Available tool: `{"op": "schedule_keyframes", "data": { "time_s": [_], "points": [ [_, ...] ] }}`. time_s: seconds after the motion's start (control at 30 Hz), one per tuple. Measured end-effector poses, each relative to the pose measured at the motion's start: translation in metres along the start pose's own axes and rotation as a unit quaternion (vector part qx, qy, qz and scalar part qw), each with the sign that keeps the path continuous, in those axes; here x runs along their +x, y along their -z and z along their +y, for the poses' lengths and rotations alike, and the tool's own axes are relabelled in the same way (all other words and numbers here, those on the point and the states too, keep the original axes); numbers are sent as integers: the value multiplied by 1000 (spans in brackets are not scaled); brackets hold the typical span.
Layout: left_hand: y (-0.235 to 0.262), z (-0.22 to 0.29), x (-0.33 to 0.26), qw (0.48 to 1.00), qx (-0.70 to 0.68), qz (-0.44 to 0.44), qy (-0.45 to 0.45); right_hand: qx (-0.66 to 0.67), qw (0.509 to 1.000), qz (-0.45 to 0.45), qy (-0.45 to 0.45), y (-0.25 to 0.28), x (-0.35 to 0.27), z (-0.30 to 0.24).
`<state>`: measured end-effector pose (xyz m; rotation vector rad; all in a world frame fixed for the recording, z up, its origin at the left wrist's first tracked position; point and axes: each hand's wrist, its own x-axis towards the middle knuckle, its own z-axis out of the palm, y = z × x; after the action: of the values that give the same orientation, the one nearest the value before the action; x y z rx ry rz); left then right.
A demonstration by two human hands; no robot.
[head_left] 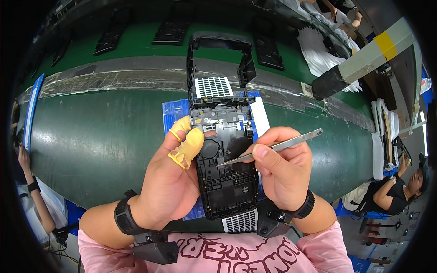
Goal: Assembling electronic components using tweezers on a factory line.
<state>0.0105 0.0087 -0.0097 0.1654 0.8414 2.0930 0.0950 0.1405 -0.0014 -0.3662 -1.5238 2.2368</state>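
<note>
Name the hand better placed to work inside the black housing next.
Probably the right hand: it holds the tweezers, tips over the black housing, while the left hand holds the housing's edge.

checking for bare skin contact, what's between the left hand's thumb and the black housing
A yellow finger cot, worn over the thumb of the left hand, lies between it and the black housing; the head view shows this.

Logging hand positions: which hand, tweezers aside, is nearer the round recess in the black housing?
Left. A yellow-covered fingertip of the left hand is just left of the round recess; the right hand, holding the tweezers, is farther off to its right.
</note>
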Motion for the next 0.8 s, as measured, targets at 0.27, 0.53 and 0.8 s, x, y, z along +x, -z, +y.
{"op": "schedule_keyframes", "data": {
  "time_s": [0.27,0.53,0.8],
  "points": [
    [-1,0,-1,1000,2,5,-2,-17,1000,19,13,-1,0,2],
    [-1,0,0,999,-50,0,-3,-7,999,-8,31,3,-3,4],
    [2,3,2,1000,-24,-9,15,43,999,18,22,5,2,1]
  ]
}}
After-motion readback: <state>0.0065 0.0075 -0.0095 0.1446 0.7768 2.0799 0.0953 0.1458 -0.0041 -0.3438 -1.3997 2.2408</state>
